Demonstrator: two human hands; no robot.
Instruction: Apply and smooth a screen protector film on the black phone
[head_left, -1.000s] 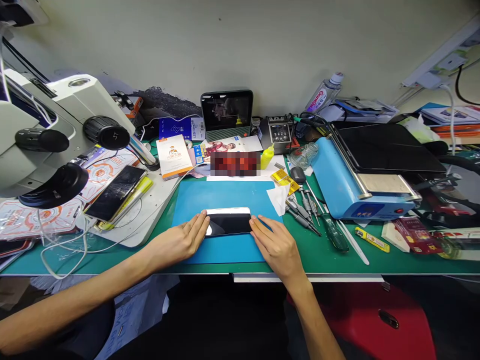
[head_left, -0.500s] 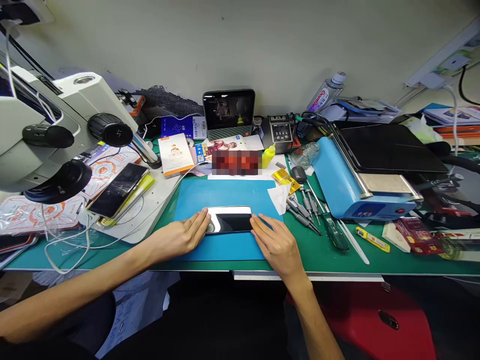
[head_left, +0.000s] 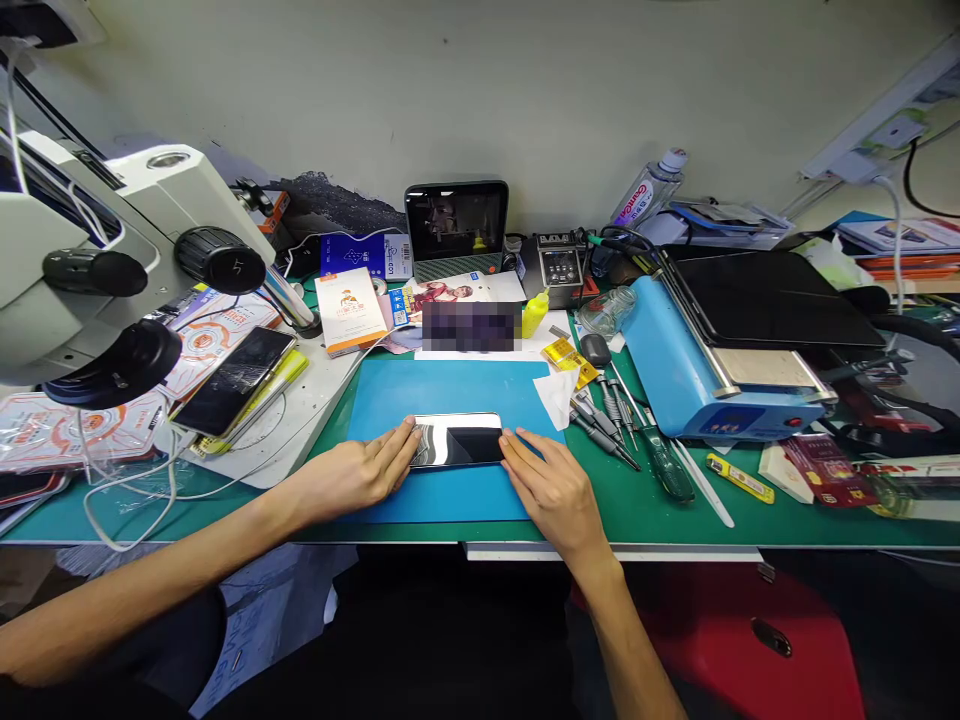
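Note:
A smartphone (head_left: 466, 443) with a glossy dark screen lies sideways over the blue mat (head_left: 457, 498), its face up and reflecting light. My left hand (head_left: 379, 465) grips its left end, the fingers pressed together along the edge. At the opposite end, my right hand (head_left: 547, 478) holds the phone with its fingertips on the corner area. The thumbs and the phone's underside are hidden. Whether the phone rests fully on the mat or is slightly lifted, I cannot tell.
A microscope (head_left: 142, 260) stands at left, with another phone (head_left: 236, 380) on its base. To the right are screwdrivers (head_left: 615, 410), a green-handled tool (head_left: 667, 465), a yellow cutter (head_left: 740, 478) and a blue machine (head_left: 682, 370). Behind the mat, a small display (head_left: 456, 222) stands against the wall.
Both hands keep their hold on the phone, which stays in place. Reflections on its screen have shifted, and the camera view has turned very slightly.

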